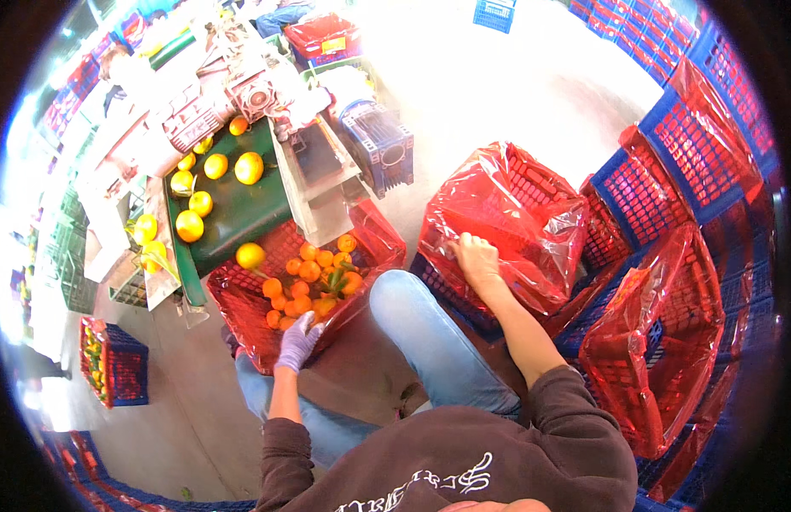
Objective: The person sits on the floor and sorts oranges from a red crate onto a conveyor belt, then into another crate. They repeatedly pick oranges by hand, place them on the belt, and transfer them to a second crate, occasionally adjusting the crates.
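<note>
My left hand (299, 344), in a thin lilac glove, is at the near side of a crate lined with red plastic (242, 320). Its fingertips are by the small orange citrus fruits (309, 271) heaped inside; whether it grips anything is unclear. A few green leaves (335, 281) lie among the fruit. Bare and closed, my right hand (477, 259) holds the red plastic liner (463, 208) of a second crate, to the right. No fruit shows in that one. Above the first crate, a green conveyor belt (242, 214) carries several yellow-orange fruits (249, 168), one at its lower end.
A blue motor (377, 144) and a metal chute (322, 211) flank the belt. Lined blue crates (642, 192) are stacked along the right, with another lined crate (655, 345) close to my right elbow. A fruit-filled crate (123, 365) stands on the floor at left.
</note>
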A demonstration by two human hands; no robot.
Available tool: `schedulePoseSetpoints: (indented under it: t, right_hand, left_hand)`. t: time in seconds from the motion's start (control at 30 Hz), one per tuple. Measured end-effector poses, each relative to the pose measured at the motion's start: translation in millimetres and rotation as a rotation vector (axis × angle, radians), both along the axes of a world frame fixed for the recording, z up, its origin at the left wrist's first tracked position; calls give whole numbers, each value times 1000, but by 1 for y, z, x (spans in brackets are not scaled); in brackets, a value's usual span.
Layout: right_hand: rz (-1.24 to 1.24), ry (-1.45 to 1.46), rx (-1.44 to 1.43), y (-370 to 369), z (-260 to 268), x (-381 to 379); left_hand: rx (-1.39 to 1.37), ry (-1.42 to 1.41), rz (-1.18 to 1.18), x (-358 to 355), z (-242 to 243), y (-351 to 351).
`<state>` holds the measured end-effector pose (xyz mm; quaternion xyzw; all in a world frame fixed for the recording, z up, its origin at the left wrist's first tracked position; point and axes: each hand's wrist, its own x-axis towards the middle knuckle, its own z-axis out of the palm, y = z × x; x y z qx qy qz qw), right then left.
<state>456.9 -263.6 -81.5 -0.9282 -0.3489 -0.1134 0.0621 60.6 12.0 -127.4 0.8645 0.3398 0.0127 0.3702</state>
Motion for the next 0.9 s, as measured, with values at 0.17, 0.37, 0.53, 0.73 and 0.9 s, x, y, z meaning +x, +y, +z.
schedulePoseSetpoints:
  t: [0.17,0.37,0.53,0.73,0.9]
  right_hand:
    - [-80,367,3,77,-64,14]
    - [-18,484,-64,75,-35,33]
    - [-273,409,125,-5,4,106]
    - [-412,520,85,2,-88,200]
    - [-348,620,473,44,-210,252]
  left_hand:
    - [308,-6,2,-22,12,-45]
    - [430,26,30,-11,31,-81]
    - [516,115,-67,70,31,-58]
    - [228,565,-164,152,13,-41]
    - [233,587,-119,155,5,-40]
